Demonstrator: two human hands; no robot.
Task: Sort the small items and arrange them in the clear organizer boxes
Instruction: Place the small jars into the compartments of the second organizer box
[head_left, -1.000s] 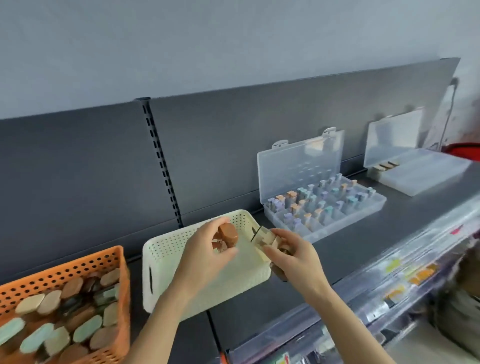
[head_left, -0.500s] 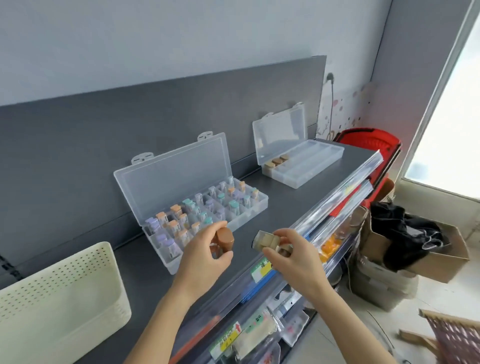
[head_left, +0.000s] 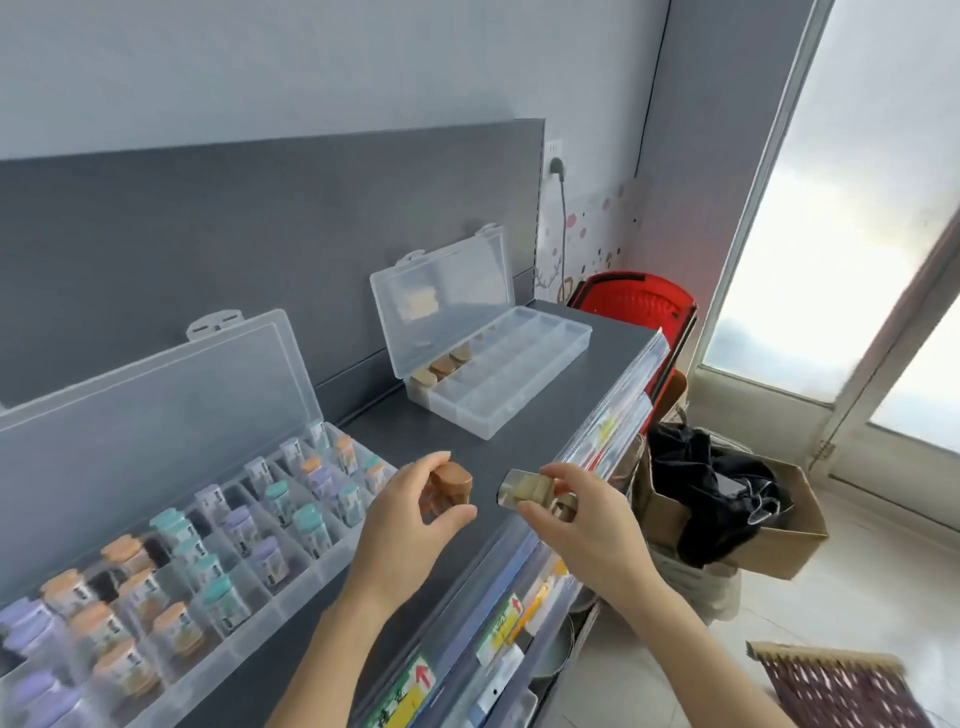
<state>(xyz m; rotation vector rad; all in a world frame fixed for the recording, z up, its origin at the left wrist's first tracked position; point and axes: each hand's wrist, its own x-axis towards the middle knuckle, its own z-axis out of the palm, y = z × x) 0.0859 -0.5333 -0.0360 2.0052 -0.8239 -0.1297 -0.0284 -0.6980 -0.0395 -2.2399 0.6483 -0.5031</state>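
I held both forearms raised over the shelf (head_left: 545, 410), left hand (head_left: 410, 525) pinching a brown-capped jar (head_left: 451, 488), right hand (head_left: 584, 525) pinching a clear beige jar (head_left: 522, 491), both short of the far organizer box (head_left: 524, 397).

Left grip (head_left: 410, 525) pinches a little brown jar (head_left: 451, 486). Right grip (head_left: 587, 530) pinches a tan jar (head_left: 524, 491), tipped sideways. Past them sits an open clear box (head_left: 511, 410).

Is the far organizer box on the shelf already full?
No, the far organizer box holds only a few brown-toned items in its left-end compartments, and most of its other compartments look bare.
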